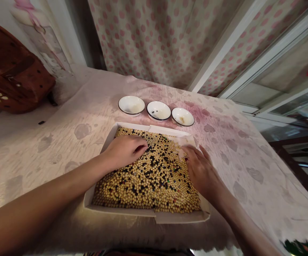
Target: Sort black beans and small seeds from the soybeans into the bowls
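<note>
Beans point(154, 177), mostly yellow with black ones mixed in, fill the shallow tray point(132, 211) on the tabletop point(249, 160) directly in front of me. The left hand point(124, 151) lies on the pile near the far left corner, knuckles up, fingers curled in toward the middle. I cannot tell whether its grip holds a bean. The right hand point(200, 170) rests at the tray's right edge, grip open, fingers stretched flat and pointing away. Three bowls point(158, 110) stand in a row, left to right, just beyond the far rim, ahead of both hands.
</note>
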The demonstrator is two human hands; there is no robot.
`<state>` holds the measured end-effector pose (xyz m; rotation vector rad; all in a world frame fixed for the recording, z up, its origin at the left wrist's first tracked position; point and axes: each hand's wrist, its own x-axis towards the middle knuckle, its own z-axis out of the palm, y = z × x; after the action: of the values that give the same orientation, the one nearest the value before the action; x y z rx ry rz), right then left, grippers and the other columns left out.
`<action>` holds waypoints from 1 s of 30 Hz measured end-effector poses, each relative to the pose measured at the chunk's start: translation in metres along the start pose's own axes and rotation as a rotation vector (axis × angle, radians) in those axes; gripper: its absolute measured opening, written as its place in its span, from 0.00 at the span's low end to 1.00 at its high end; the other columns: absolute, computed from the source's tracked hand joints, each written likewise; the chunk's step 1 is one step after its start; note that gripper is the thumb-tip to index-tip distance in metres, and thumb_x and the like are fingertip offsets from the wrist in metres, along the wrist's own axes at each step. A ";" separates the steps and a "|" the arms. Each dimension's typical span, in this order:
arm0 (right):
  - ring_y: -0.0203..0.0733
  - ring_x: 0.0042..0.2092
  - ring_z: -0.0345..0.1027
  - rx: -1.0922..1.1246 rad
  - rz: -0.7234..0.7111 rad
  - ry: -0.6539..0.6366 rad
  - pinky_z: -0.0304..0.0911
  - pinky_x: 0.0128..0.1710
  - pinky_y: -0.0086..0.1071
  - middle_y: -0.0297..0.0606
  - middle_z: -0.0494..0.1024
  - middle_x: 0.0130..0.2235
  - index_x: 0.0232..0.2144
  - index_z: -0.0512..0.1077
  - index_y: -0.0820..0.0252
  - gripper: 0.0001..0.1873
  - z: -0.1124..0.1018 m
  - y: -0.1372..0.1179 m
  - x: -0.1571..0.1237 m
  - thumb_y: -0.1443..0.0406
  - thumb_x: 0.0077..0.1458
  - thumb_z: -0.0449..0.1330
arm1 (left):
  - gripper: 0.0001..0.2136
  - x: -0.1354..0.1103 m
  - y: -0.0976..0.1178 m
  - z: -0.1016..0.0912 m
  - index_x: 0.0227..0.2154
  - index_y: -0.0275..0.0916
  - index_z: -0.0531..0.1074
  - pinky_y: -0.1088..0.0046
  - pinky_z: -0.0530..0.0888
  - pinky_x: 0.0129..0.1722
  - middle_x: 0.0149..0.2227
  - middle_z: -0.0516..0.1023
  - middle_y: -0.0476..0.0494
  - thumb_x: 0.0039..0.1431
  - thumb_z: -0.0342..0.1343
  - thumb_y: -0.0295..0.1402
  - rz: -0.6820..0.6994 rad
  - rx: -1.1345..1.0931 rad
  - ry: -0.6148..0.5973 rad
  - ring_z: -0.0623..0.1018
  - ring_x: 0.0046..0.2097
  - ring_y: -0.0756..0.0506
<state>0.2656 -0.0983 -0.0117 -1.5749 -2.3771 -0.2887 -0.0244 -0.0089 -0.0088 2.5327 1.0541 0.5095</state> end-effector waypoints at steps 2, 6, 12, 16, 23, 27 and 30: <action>0.52 0.63 0.66 0.014 0.020 0.019 0.54 0.66 0.56 0.53 0.76 0.55 0.63 0.61 0.65 0.28 -0.001 0.004 0.002 0.75 0.62 0.46 | 0.11 0.000 0.000 0.000 0.36 0.40 0.80 0.70 0.69 0.35 0.36 0.83 0.46 0.67 0.51 0.31 0.006 -0.002 0.000 0.80 0.36 0.46; 0.56 0.66 0.61 -0.074 0.043 0.006 0.52 0.66 0.59 0.57 0.76 0.56 0.65 0.59 0.69 0.30 0.006 0.009 0.005 0.76 0.62 0.45 | 0.11 -0.001 0.000 0.000 0.36 0.40 0.79 0.70 0.69 0.35 0.35 0.83 0.46 0.67 0.51 0.31 0.012 -0.009 0.019 0.79 0.35 0.46; 0.58 0.67 0.59 -0.079 0.038 -0.025 0.48 0.68 0.60 0.62 0.73 0.58 0.64 0.60 0.74 0.27 0.021 0.008 0.010 0.74 0.63 0.46 | 0.11 -0.001 0.001 -0.001 0.35 0.40 0.79 0.70 0.69 0.35 0.34 0.82 0.46 0.68 0.51 0.31 0.005 -0.010 0.002 0.79 0.35 0.47; 0.51 0.65 0.63 0.110 0.070 0.031 0.52 0.68 0.56 0.52 0.72 0.60 0.63 0.61 0.65 0.25 0.021 0.016 0.015 0.72 0.66 0.45 | 0.10 0.000 0.001 -0.002 0.35 0.40 0.79 0.70 0.69 0.35 0.34 0.82 0.46 0.67 0.51 0.31 -0.001 -0.011 -0.008 0.79 0.35 0.46; 0.55 0.66 0.61 -0.016 0.052 0.029 0.50 0.68 0.61 0.57 0.75 0.57 0.64 0.61 0.69 0.28 0.013 0.019 0.010 0.74 0.63 0.45 | 0.11 0.000 0.000 0.001 0.36 0.40 0.79 0.69 0.69 0.35 0.35 0.83 0.46 0.68 0.51 0.31 -0.005 -0.019 -0.007 0.79 0.35 0.46; 0.57 0.67 0.59 -0.103 0.025 -0.004 0.49 0.68 0.61 0.61 0.74 0.57 0.65 0.59 0.73 0.30 0.017 0.010 0.008 0.76 0.61 0.45 | 0.11 0.000 0.000 0.001 0.35 0.40 0.79 0.69 0.69 0.35 0.35 0.82 0.46 0.67 0.51 0.31 -0.005 -0.015 -0.003 0.80 0.35 0.46; 0.57 0.67 0.59 -0.065 0.037 -0.015 0.49 0.67 0.62 0.60 0.74 0.58 0.64 0.61 0.72 0.30 0.020 0.009 0.012 0.76 0.60 0.46 | 0.11 -0.001 0.000 0.000 0.35 0.40 0.79 0.70 0.69 0.35 0.34 0.82 0.46 0.67 0.51 0.31 0.001 -0.015 0.008 0.79 0.35 0.46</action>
<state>0.2669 -0.0780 -0.0267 -1.6528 -2.3701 -0.3502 -0.0248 -0.0095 -0.0089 2.5202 1.0471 0.5260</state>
